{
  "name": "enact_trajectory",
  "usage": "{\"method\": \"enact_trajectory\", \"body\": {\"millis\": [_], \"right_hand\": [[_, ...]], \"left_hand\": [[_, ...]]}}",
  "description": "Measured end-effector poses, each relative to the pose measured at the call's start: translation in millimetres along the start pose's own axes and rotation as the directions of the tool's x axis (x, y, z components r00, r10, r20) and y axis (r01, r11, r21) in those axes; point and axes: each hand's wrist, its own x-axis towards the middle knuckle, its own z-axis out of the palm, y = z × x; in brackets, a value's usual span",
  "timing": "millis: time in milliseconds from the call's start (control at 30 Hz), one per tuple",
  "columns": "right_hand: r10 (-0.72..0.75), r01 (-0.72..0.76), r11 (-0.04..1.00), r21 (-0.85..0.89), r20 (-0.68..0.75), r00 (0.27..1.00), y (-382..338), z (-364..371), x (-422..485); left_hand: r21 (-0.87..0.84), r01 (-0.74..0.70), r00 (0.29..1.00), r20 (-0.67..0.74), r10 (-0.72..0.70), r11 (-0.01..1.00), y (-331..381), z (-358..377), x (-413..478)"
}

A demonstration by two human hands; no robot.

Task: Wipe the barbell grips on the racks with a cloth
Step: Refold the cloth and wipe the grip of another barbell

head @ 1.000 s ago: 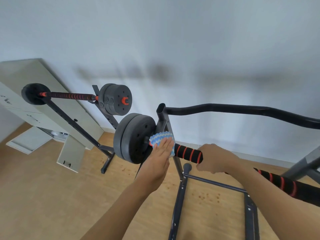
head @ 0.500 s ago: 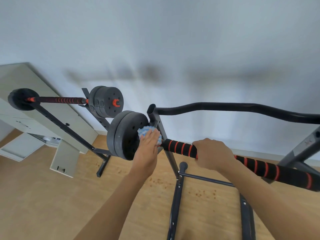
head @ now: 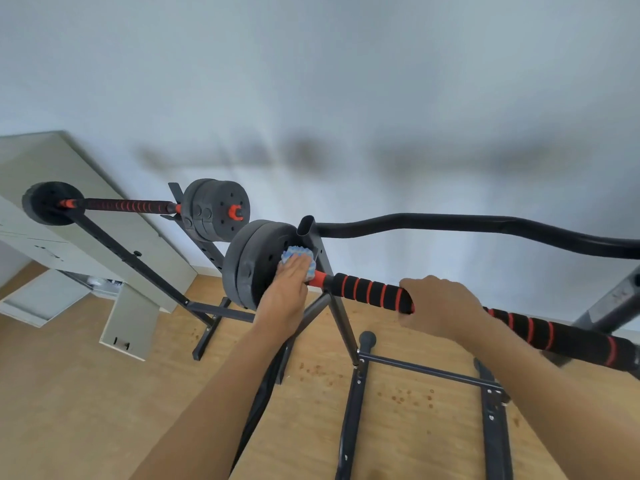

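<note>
While the left hand (head: 285, 292) lays flat, closed-up fingers on the blue cloth (head: 298, 255), pressing it to the bar's red collar (head: 318, 278) | cloth sits between weight plates (head: 252, 265) and rack upright (head: 343, 323) | right hand (head: 441, 308) curls round foam grip (head: 369, 292) | second barbell (head: 124, 205) rests on far rack beside grey cabinet (head: 52, 161)
</note>
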Motion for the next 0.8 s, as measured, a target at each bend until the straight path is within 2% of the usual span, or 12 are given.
{"method": "enact_trajectory", "body": {"millis": [33, 100, 200, 267, 333, 367, 433, 500, 533, 633, 800], "right_hand": [[-0.004, -0.001, 0.998, -0.068, -0.063, 0.998, 1.1, 4.3, -1.7], [-0.003, 0.000, 0.999, -0.046, -0.066, 0.998, 4.5, 5.9, 2.4], [0.016, -0.041, 0.988, 0.152, 0.161, 0.987, 6.1, -6.2, 18.3], [0.038, -0.133, 0.956, 0.263, 0.336, 0.941, 7.7, -17.5, 27.3], [0.062, -0.174, 0.951, 0.258, 0.391, 0.918, 8.7, -24.3, 31.4], [0.099, -0.178, 0.962, 0.208, 0.342, 0.934, 7.2, -25.0, 30.3], [0.169, -0.173, 0.985, 0.026, 0.105, 0.980, 2.7, -18.2, 20.5], [0.107, -0.120, 0.984, -0.133, -0.107, 0.989, -2.3, -6.2, 8.0], [0.061, -0.088, 0.982, -0.167, -0.156, 0.986, -1.9, -0.4, 4.4], [0.004, -0.020, 0.993, -0.118, -0.130, 0.991, 1.2, 4.1, 0.1], [-0.012, 0.012, 0.998, -0.058, -0.005, 1.000, -6.8, 3.9, -4.8]], "left_hand": [[-0.036, 0.022, 1.000, -0.019, -0.023, 0.999, 5.8, 4.5, 0.4], [-0.095, 0.045, 0.997, -0.057, -0.051, 0.994, 17.8, 15.4, -4.6], [-0.115, -0.031, 0.994, -0.107, 0.018, 0.993, 29.5, 30.1, -21.4], [-0.096, -0.053, 0.994, -0.097, 0.043, 0.994, 31.9, 33.6, -22.6], [-0.004, -0.072, 0.994, -0.077, 0.072, 0.997, 34.1, 27.3, -10.6], [0.055, -0.074, 0.995, -0.063, 0.077, 0.996, 34.0, 21.4, -2.7], [0.117, -0.078, 0.996, -0.028, 0.082, 0.990, 32.9, 10.0, 11.1], [0.124, -0.088, 0.996, -0.003, 0.089, 0.988, 32.2, 5.6, 17.4], [0.136, -0.092, 0.996, -0.002, 0.093, 0.986, 33.5, 6.0, 17.7], [0.190, -0.107, 0.993, -0.029, 0.115, 0.976, 33.7, 9.3, 6.3], [0.145, -0.066, 0.996, -0.044, 0.073, 0.987, 26.1, 9.1, -24.8]]}}
